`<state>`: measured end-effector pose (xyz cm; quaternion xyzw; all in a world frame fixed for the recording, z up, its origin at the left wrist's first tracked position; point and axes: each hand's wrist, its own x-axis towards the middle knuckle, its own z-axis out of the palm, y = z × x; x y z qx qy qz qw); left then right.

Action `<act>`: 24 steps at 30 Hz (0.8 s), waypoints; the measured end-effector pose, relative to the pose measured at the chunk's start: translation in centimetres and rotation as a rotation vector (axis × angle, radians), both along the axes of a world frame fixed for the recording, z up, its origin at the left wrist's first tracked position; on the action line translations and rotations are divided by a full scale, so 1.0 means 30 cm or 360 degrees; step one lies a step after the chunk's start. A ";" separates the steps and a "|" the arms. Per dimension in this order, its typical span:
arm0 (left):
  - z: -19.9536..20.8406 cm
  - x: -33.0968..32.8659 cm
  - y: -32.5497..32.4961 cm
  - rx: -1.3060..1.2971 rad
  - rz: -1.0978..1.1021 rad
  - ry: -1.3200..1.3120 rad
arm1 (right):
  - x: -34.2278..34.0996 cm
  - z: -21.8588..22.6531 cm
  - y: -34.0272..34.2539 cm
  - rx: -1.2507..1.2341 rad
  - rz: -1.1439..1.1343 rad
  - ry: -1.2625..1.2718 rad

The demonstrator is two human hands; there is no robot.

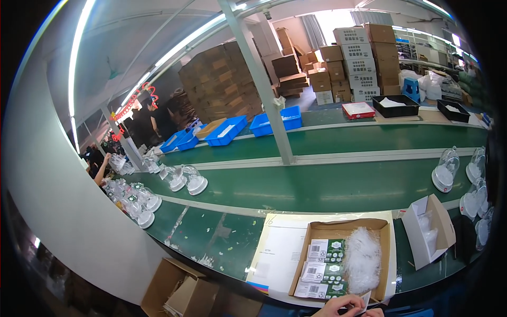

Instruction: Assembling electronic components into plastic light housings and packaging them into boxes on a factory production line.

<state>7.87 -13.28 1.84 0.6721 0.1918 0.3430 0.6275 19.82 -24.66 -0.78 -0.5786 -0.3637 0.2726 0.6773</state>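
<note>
At the lower edge my left hand (340, 306) is closed, its fingers pinched at a small white flat piece (364, 301). Close beside it, only the curled fingers of my right hand (374, 313) show, at the other side of that piece; whether they grip it I cannot tell. Just beyond both hands lies a shallow cardboard tray (389, 253). Several green-and-white printed cards (323, 272) are stacked in its left half, and a bundle of white shredded filler (363, 260) fills its right half. Under the tray is a large pale sheet (275, 248).
An open white box (422, 232) with clear wrap inside stands right of the tray. Clear domes on white bases (446, 170) stand on the green conveyor (317, 185) at both sides. A cardboard carton (179, 290) is below left. Blue bins (276, 121) line the far belt; another person's arm (103, 169) reaches in at left.
</note>
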 end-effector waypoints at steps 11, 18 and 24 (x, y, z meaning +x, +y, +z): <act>-0.051 -0.011 -0.014 -0.0728 -0.0150 -0.0086 | -0.008 -0.055 -0.022 0.0212 0.0024 0.0489; -0.005 -0.005 0.006 -0.0224 0.0067 0.0038 | -0.032 0.134 0.029 0.0267 -0.0227 -0.0239; 0.044 -0.006 0.015 0.0229 0.0062 -0.0131 | -0.025 0.054 0.004 -0.0052 -0.0144 -0.0162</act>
